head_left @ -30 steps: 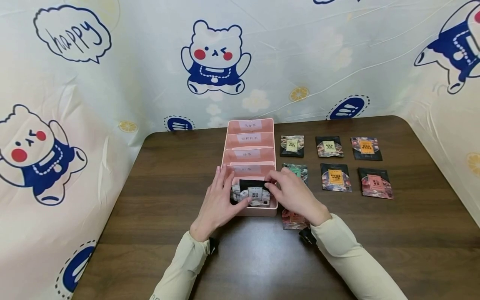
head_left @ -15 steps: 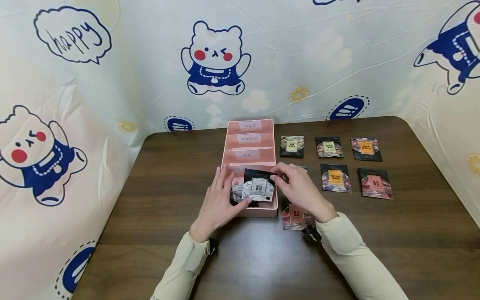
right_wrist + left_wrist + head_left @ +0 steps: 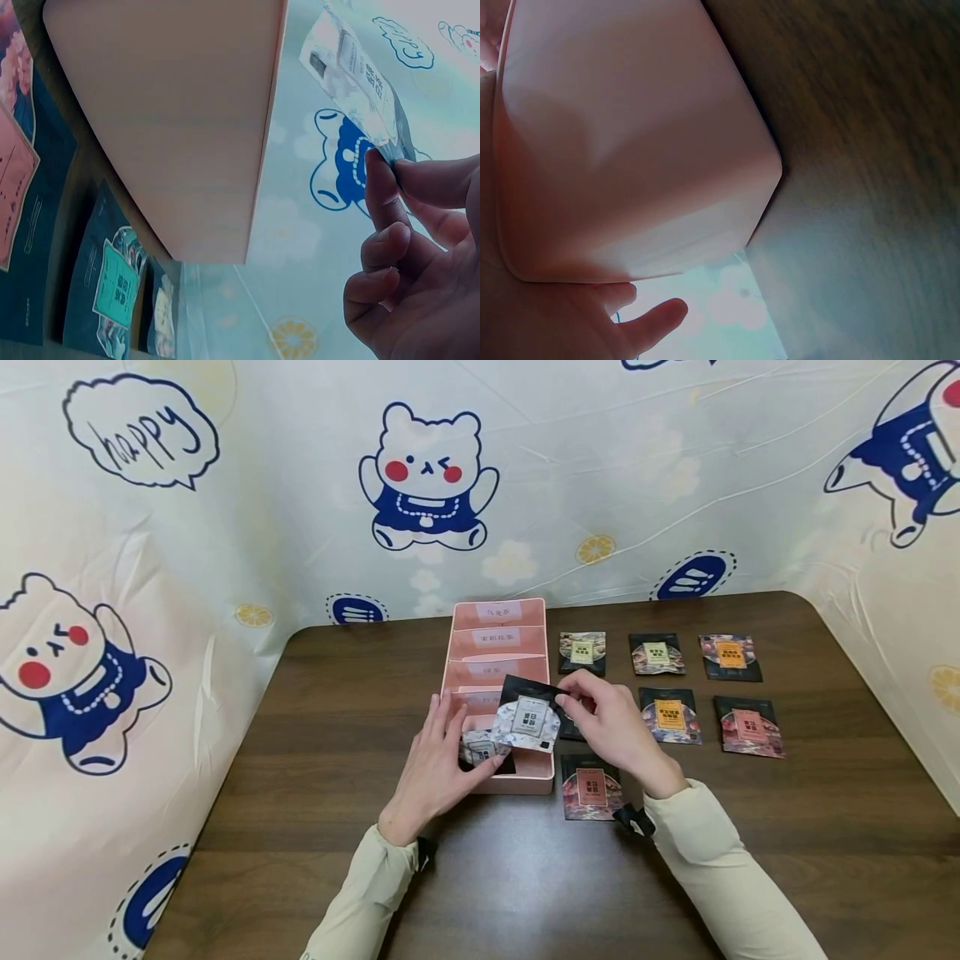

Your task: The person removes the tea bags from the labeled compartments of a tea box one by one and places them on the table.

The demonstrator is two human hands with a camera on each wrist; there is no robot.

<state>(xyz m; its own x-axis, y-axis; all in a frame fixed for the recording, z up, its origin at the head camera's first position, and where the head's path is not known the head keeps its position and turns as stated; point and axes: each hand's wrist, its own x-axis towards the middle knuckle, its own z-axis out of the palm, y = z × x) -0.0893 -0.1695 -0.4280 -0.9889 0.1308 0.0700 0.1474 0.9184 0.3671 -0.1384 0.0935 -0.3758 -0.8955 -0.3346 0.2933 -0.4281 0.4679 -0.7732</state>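
In the head view my right hand (image 3: pixel 618 727) pinches a black and white tea sachet (image 3: pixel 527 717) by its upper right corner, above the front part of a pink divided box (image 3: pixel 513 785). The right wrist view shows the same sachet (image 3: pixel 367 82) between thumb and forefinger, over the level of the box rim. My left hand (image 3: pixel 431 768) rests along the box's left rim with fingers straight. Its thumb reaches over the front compartment, to a second white-patterned sachet (image 3: pixel 480 748) that lies inside. The left wrist view has the box's outer wall (image 3: pixel 637 142) against that hand.
Beside the box on the right, several tea sachets lie in rows, among them a red one (image 3: pixel 591 787), an orange-labelled one (image 3: pixel 670 716) and a green-labelled one (image 3: pixel 116 281). Paper labels mark the box's compartments. A printed curtain (image 3: pixel 300 527) hangs behind the wooden table (image 3: pixel 322 710).
My right hand has lifted the sachet up out of the front compartment and moved it slightly right. The red sachet beside the box is now uncovered. My left hand has stayed put.
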